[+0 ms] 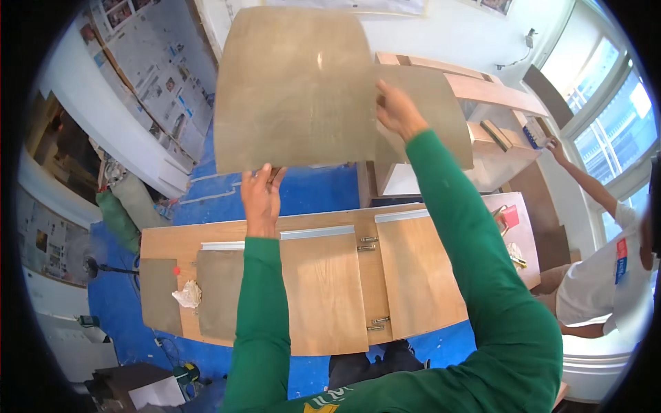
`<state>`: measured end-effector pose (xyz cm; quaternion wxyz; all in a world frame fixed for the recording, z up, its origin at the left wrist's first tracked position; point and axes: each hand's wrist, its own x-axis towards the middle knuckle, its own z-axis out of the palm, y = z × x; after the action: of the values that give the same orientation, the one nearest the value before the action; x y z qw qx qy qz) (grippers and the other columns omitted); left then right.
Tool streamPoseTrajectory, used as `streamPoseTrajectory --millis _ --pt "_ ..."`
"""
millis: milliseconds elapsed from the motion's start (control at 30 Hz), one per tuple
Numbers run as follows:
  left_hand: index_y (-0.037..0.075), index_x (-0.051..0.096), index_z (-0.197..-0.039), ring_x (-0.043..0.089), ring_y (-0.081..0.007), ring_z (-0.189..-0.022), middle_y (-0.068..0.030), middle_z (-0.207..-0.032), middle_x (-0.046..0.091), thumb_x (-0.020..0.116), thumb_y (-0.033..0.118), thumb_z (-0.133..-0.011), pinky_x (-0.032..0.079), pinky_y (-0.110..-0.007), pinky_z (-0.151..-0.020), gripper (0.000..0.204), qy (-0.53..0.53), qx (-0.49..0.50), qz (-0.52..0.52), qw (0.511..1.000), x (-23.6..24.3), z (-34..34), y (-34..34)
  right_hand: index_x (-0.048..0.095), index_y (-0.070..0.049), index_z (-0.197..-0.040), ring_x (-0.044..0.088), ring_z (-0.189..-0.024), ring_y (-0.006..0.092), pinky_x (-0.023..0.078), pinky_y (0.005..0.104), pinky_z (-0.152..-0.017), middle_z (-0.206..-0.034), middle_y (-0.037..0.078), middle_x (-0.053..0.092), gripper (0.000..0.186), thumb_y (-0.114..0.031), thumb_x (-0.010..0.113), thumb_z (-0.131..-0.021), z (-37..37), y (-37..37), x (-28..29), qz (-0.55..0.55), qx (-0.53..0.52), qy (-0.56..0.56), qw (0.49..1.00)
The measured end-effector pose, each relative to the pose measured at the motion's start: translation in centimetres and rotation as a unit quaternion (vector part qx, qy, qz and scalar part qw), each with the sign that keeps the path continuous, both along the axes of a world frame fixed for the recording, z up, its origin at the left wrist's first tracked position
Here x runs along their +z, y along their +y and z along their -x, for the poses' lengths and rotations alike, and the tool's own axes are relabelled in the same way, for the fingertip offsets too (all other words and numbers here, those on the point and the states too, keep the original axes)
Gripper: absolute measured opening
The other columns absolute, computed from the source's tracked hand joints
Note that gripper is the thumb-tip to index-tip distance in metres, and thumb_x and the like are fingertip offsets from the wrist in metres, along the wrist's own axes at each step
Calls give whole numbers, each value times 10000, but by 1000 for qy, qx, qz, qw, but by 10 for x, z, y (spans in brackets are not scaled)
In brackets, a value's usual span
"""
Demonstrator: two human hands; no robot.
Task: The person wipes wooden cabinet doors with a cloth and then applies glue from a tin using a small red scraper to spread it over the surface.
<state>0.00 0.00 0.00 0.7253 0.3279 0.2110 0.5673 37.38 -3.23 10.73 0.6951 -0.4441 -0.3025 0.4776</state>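
A large grey-brown laminate sheet (292, 89) is raised above the far side of the workbench. My left hand (261, 196) grips its bottom edge, fingers partly hidden behind it. At the right edge, my right hand (398, 109) is closed on the same sheet. A similar brown sheet (430, 103) shows just behind and right of my right hand. Below my arms lie wood-faced door panels (320, 289) with pale strips (317, 233) along their far edges. Metal hinges (368, 244) sit in the gap between two of them.
The long workbench (200, 230) carries a crumpled white cloth (187, 294), grey-brown pieces (158, 292) and a red item (508, 217). Wooden cabinet frames (502, 131) stand at the far right. A person (595, 275) reaches there with one hand. Blue sheeting (303, 189) covers the floor.
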Motion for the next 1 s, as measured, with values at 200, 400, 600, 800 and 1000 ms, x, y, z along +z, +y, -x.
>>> streamPoseTrajectory --millis 200,400,600,800,1000 --pt "6 633 -1197 734 -258 -937 -121 -1061 710 642 -48 -1033 674 -496 -960 173 93 -12 76 993 -93 -27 103 637 41 -1396 720 -1013 255 576 409 -861 -1204 172 762 527 -426 515 -1185 63 -209 -176 117 -89 148 978" --pt "-73 647 -1163 747 -306 -998 -158 -1107 713 618 -79 -1020 683 -503 -961 146 124 -11 107 986 -94 -76 89 649 -2 -1399 700 -1017 205 564 377 -879 -1151 101 772 470 -398 568 -1159 118 -359 -264 306 -119 261 908" --pt "-28 286 -1548 758 -353 -1081 -252 -1264 660 651 -119 -998 714 -474 -880 667 254 192 66 946 -92 -93 64 648 18 -1378 699 -1026 214 572 387 -894 -1186 131 765 427 -330 578 -1142 144 -390 -276 347 -82 236 904" --pt "44 283 -1501 780 -346 -881 -263 -1278 658 665 -21 -1024 696 -466 -705 615 371 159 96 910 -97 -102 55 648 37 -1382 712 -1009 221 580 390 -886 -1175 141 762 438 -311 573 -1128 172 -417 -260 352 -87 194 912" --pt "38 260 -1547 757 -425 -1026 -282 -1408 570 585 66 -1064 696 -514 -832 583 320 80 113 937 -97 -100 47 637 50 -1402 725 -1027 227 590 388 -869 -1169 148 762 437 -276 587 -1114 180 -472 -263 380 -116 194 897"
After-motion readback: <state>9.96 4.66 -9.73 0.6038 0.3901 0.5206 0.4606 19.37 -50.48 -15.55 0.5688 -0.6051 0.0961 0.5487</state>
